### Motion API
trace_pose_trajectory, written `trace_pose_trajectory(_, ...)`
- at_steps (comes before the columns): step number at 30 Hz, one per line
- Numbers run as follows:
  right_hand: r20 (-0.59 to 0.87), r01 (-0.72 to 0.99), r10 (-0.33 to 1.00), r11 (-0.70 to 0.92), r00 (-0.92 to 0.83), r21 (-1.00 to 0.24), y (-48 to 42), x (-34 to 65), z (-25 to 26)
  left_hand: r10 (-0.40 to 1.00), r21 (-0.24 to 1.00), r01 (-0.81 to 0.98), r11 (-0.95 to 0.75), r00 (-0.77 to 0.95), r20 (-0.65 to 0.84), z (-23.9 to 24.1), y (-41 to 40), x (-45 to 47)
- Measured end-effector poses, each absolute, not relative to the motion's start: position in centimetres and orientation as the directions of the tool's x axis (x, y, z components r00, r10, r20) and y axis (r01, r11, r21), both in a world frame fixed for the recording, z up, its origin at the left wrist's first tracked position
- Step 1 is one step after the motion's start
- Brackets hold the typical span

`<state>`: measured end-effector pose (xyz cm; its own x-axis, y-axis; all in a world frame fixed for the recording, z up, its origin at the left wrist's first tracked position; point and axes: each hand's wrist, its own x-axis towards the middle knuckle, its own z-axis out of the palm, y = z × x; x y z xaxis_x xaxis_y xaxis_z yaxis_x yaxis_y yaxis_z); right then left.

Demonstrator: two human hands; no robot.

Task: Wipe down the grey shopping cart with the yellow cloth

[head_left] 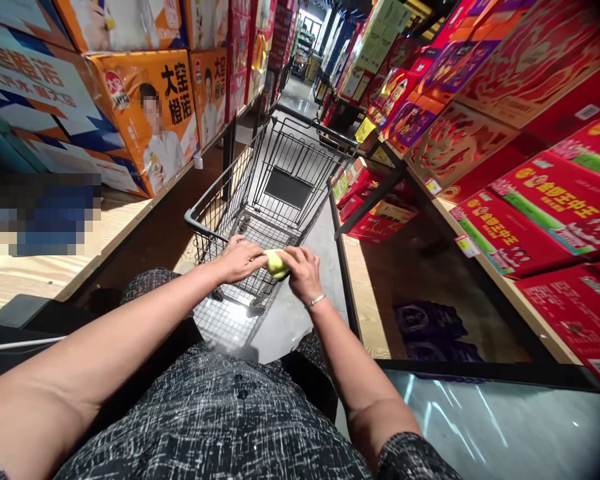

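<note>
A small yellow-green cloth [276, 264] is bunched between my two hands, over the near bar of a dark wire shopping cart [215, 233]. My left hand [239, 259] pinches the cloth's left side, its fingers stretched along the bar. On the other side, my right hand [304, 272], with a bracelet at the wrist, curls its fingers over the cloth. The bar beneath my hands is mostly hidden by them. No goods show in the cart's basket, and a dark panel [287, 189] hangs on its far wall.
Orange drink cartons [145, 120] are stacked on a wooden shelf [130, 213] at the left. Red boxes [540, 213] fill the shelf at the right, with purple packs [430, 323] below. Between them a narrow grey-floored aisle [300, 93] runs ahead past the cart.
</note>
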<state>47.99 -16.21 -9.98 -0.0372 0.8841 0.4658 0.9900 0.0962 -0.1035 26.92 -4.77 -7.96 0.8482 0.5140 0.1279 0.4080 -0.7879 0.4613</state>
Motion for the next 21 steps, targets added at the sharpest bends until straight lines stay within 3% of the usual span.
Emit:
trace_pose_trajectory(8, 0.286, 0.984, 0.941, -0.173, 0.179, -0.049, -7.9, 55.7, -8.2, 0.483, 0.520, 0.366, -0.772, 0.869, 0.106, -9.0, -5.7, 28.4)
trace_pose_trajectory(15, 0.168, 0.981, 0.979, -0.139, 0.115, 0.138, -8.2, 54.3, -7.0, 0.516, 0.513, 0.349, -0.784, 0.826, 0.227, -9.9, -5.5, 28.5)
trace_pose_trajectory(21, 0.143, 0.972, 0.976, -0.184, 0.163, 0.147, -8.6, 54.6, -6.6, 0.458, 0.497, 0.288, -0.819, 0.850, 0.261, -10.3, -4.8, 29.2)
